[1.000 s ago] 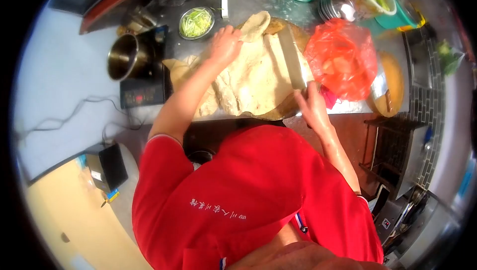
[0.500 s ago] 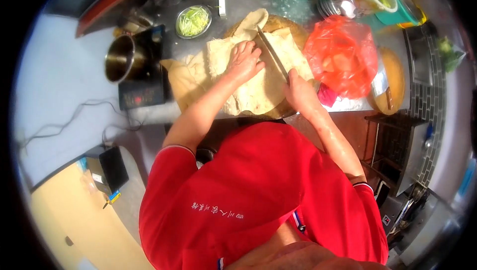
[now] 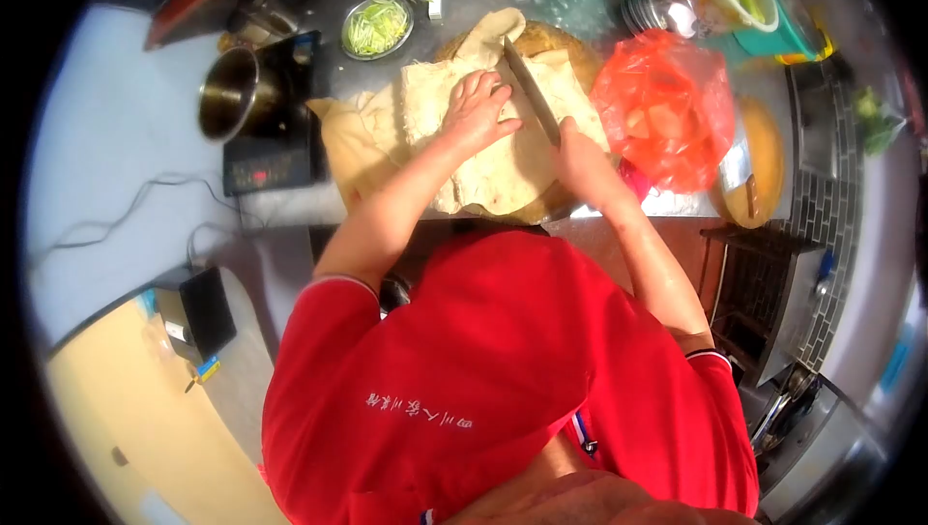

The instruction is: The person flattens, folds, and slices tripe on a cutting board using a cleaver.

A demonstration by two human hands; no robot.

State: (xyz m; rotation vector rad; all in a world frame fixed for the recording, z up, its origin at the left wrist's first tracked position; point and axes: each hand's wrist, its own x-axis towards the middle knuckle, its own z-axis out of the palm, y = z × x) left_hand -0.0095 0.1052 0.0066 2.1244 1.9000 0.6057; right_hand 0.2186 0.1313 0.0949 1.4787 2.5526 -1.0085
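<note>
Left hand [image 3: 476,117] palm down, fingers spread, pressed on pale floppy sheet [image 3: 512,177]; right hand [image 3: 585,162] clamped on knife [image 3: 532,95] handle. Hands apart, blade in the gap between them. Sheet lies directly under left hand, reaching across to just left of right hand; wrinkled part runs out past left forearm, one flap beyond the blade tip. Sheet's long axis unclear, folded and partly covered. Knife's long axis goes from right fist away from the body, slanting toward left hand's side, tip out past left fingertips. Blade seen nearly edge-on, just right of left fingers; whether it's into the sheet or only on top, can't tell. Left hand is over the sheet's middle, right hand nearer its right edge. Round board [image 3: 556,40] under sheet, showing beyond both hands. Red plastic bag [image 3: 667,114] right of right hand.
</note>
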